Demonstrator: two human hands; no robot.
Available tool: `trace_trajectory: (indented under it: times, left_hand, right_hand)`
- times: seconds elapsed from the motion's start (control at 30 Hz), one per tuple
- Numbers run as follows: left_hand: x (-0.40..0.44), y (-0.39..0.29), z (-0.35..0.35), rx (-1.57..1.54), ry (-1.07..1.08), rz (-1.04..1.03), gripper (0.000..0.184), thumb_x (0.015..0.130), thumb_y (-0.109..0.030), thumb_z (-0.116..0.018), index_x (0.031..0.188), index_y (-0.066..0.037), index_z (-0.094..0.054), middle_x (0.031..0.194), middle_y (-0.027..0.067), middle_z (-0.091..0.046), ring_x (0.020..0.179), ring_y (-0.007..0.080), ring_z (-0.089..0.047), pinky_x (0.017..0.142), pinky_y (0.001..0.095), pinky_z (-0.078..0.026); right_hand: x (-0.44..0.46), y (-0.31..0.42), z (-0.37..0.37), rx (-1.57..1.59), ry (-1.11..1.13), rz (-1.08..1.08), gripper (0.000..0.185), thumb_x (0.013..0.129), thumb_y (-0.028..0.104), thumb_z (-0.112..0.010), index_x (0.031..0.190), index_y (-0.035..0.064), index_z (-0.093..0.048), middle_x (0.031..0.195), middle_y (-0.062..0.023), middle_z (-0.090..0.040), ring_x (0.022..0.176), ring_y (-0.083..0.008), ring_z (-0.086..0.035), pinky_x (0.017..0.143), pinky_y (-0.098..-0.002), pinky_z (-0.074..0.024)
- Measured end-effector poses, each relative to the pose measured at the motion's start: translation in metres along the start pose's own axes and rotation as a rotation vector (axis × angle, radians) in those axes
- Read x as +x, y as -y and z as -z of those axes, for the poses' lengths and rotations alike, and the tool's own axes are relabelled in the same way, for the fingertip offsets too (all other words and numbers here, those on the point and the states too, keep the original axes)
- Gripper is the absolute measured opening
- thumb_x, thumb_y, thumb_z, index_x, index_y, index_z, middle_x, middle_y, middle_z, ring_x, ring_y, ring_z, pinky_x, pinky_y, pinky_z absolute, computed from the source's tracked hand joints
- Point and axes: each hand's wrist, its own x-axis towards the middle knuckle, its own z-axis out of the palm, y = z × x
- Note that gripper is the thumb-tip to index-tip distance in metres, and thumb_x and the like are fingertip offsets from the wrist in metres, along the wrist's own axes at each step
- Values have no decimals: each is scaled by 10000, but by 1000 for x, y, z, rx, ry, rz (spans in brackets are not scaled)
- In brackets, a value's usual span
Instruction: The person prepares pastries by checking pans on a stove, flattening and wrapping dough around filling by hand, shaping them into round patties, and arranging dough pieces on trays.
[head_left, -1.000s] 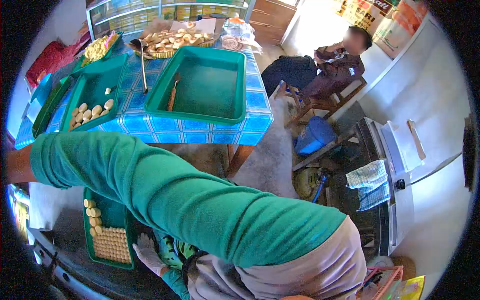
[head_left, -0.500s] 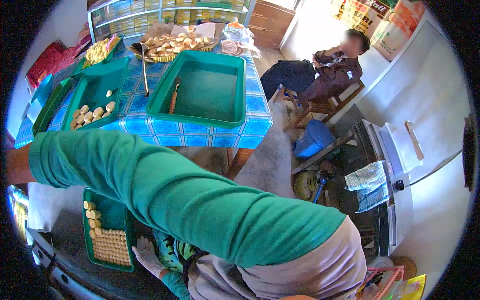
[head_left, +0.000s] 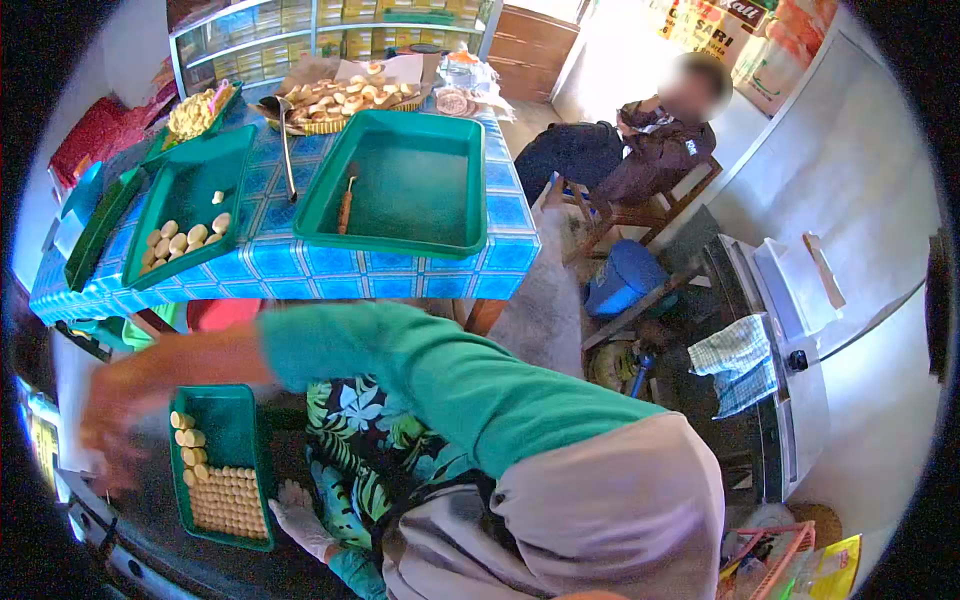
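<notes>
Bare right hand (head_left: 112, 425) and gloved left hand (head_left: 300, 516) flank a green tray (head_left: 226, 418) of small round pieces (head_left: 226, 500).
L to R: checked table (head_left: 400, 275) bearing second tray (head_left: 190, 190), ladle (head_left: 287, 150), wide tray (head_left: 420, 180); green sleeve (head_left: 400, 345) partly blocks the space beneath; then blue bucket (head_left: 627, 280), seated person (head_left: 665, 155). Right hand reaches far left, angled down, blurred: cannot tell if it grips anything. Left hand open, fingers extended, just beside the green tray's right rim.

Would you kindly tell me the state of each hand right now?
Left hand: gloved and open, beside the lower green tray.
Right hand: blurred; whether it is open, closed or holding something cannot be told.
</notes>
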Motion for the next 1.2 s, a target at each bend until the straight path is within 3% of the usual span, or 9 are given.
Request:
trace_trajectory:
  times: [0.13, 0.2, 0.3, 0.37, 0.43, 0.5, 0.57, 1.1, 1.2]
  left_hand:
    - [10, 3, 13, -63, -36, 64, 750, 962, -542, -343, 1412, 56, -290, 1461, 208, -338, 1370, 313, -303, 1115, 450, -230]
    - [8, 2, 10, -43, -8, 60, 744, 960, -543, -351, 1406, 50, -304, 1455, 195, -357, 1359, 312, -326, 1104, 443, -244]
    - [12, 5, 13, -46, -16, 84, 736, 960, -538, -356, 1399, 51, -318, 1454, 196, -360, 1352, 311, -339, 1100, 441, -248]
    - [18, 4, 15, -58, -14, 120, 721, 964, -520, -358, 1403, 51, -311, 1451, 203, -361, 1349, 315, -343, 1100, 444, -246]
    - [19, 9, 15, -110, -85, 127, 722, 967, -508, -364, 1412, 56, -295, 1451, 216, -356, 1349, 319, -341, 1100, 451, -245]
    - [3, 1, 4, -44, -52, 60, 723, 968, -502, -367, 1418, 58, -284, 1453, 220, -351, 1349, 322, -340, 1100, 452, -246]
    - [-2, 3, -13, 7, -23, -2, 716, 975, -487, -363, 1425, 63, -272, 1456, 226, -345, 1349, 325, -339, 1102, 455, -246]
    - [-2, -2, -20, -10, -166, 75, 637, 943, -428, -488, 1379, 21, -367, 1379, 221, -449, 1258, 331, -456, 1011, 441, -380]
    - [52, 57, 69, -69, -20, 16, 623, 940, -426, -494, 1367, 16, -392, 1343, 220, -489, 1228, 323, -488, 977, 430, -405]
  right_hand:
    - [-172, 58, -53, 776, -75, -828, 666, 937, 553, -392, 1325, 20, -485, 1121, -224, -641, 745, -195, -636, 513, -240, -428]
    - [-257, 57, -71, 1040, -387, -1023, 668, 933, 598, -359, 1365, 101, -468, 1115, -260, -630, 750, -204, -639, 513, -231, -427]
    - [-333, 67, -84, 1220, -638, -838, 677, 920, 630, -364, 1407, 163, -417, 1171, -284, -592, 783, -236, -648, 542, -253, -450]
    - [-346, 67, -92, 1342, -1065, -579, 694, 907, 637, -386, 1441, 195, -355, 1249, -287, -541, 822, -267, -652, 589, -296, -497]
    - [-346, 62, -86, 1550, -1023, -446, 660, 925, 603, -386, 1419, 166, -380, 1301, -308, -484, 932, -352, -636, 684, -402, -551]
    - [-336, 56, -87, 1336, -921, -706, 674, 918, 612, -384, 1429, 172, -364, 1299, -304, -489, 1013, -388, -613, 757, -431, -543]
    - [-341, 45, -90, 1295, -812, -709, 687, 914, 616, -391, 1435, 169, -354, 1315, -295, -481, 1124, -404, -559, 840, -464, -514]
    - [-332, 41, -81, 1342, -912, -788, 708, 898, 589, -473, 1447, 173, -312, 1338, -256, -479, 1119, -346, -572, 847, -439, -514]
    - [-307, 28, -92, 781, -966, -1323, 685, 868, 609, -523, 1348, 124, -462, 1195, -207, -595, 966, -285, -634, 750, -388, -522]
